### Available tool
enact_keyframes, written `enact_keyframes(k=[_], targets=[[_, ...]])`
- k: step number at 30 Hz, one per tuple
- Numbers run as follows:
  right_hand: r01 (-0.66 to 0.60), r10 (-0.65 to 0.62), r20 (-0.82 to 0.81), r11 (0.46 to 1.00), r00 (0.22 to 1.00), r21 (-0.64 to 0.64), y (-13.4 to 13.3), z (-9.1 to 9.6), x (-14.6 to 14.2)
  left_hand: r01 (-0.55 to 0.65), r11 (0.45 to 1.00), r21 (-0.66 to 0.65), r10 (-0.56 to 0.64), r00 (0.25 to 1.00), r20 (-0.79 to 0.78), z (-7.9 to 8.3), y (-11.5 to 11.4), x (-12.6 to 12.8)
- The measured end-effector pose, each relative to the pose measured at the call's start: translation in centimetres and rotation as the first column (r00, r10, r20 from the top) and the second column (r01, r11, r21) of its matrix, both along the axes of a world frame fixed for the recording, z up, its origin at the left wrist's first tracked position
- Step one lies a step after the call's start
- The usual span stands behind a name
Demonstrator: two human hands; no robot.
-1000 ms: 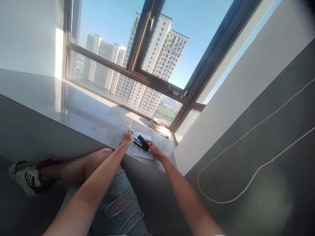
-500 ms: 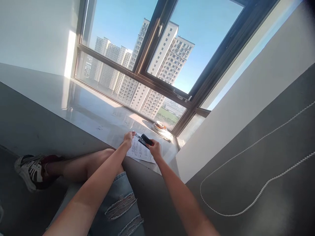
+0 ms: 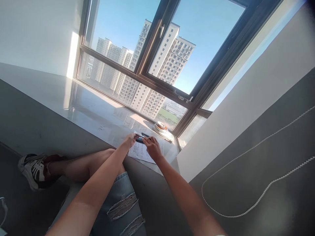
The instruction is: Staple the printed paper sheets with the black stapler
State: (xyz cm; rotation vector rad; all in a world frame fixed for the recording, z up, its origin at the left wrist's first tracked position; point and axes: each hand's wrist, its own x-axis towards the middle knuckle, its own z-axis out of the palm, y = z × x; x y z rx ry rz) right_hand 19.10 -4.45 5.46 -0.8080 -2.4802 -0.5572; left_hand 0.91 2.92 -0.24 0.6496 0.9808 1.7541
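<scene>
Printed paper sheets (image 3: 140, 151) lie on the glossy window sill (image 3: 98, 114) near its right end. A black stapler (image 3: 142, 137) sits over the sheets' far corner. My right hand (image 3: 152, 146) is closed over the stapler from above, pressing it down. My left hand (image 3: 130, 140) pinches the corner of the sheets right beside the stapler's front end, its fingers closed on the paper.
A round metal dish (image 3: 161, 127) stands on the sill just behind the papers, by the window frame (image 3: 152, 82). My bent knee (image 3: 105, 157) and a sneaker (image 3: 31, 168) are at the lower left. A bead cord (image 3: 246, 196) hangs on the dark wall at right.
My right hand took hold of the stapler, lifted it from the page and brought it down over the sheets' far corner. My left hand stayed at that corner. The view shifted slightly.
</scene>
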Motion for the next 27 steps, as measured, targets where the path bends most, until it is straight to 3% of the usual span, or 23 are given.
enact_keyframes(k=[2, 5, 7, 11, 13, 15, 18, 22, 27], targets=[[0.089, -0.106, -0.250, 0.993, 0.962, -0.079, -0.3, -0.5, 0.0, -0.054, 0.998, -0.034, 0.054, 0.998, -0.018, 0.0, -0.6, -0.2], [0.224, -0.398, -0.544, 0.906, 0.739, -0.359, -0.4, -1.9, 0.0, -0.143, 0.989, -0.025, 0.141, 0.988, -0.066, 0.5, -1.7, -0.6], [0.189, -0.502, -0.582, 0.837, 0.640, -0.514, -0.2, -3.0, 0.2, -0.204, 0.978, 0.037, 0.208, 0.961, -0.184, 1.1, -2.5, -0.7], [0.051, -0.511, -0.592, 0.782, 0.623, -0.621, 0.3, -4.6, 0.6, -0.307, 0.924, 0.228, 0.382, 0.776, -0.502, 2.5, -3.7, -0.4], [0.035, -0.495, -0.592, 0.785, 0.635, -0.619, 0.3, -4.5, 0.7, -0.266, 0.918, 0.293, 0.391, 0.724, -0.568, 3.1, -4.3, 0.0], [0.028, -0.408, -0.644, 0.857, 0.647, -0.515, 0.1, -3.9, 0.9, -0.177, 0.921, 0.347, 0.367, 0.691, -0.623, 3.4, -4.8, 0.6], [-0.077, -0.160, -0.725, 0.956, 0.670, -0.282, -0.2, -2.3, 1.3, 0.010, 0.911, 0.413, 0.307, 0.653, -0.692, 3.8, -5.7, 1.7], [-0.301, 0.091, -0.720, 0.939, 0.688, -0.168, 0.1, -0.4, 2.5, 0.230, 0.877, 0.422, 0.184, 0.651, -0.737, 4.2, -6.5, 3.2], [-0.352, 0.054, -0.757, 0.905, 0.652, -0.239, 0.1, 0.6, 4.2, 0.353, 0.868, 0.349, 0.030, 0.665, -0.746, 4.9, -7.0, 4.5]])
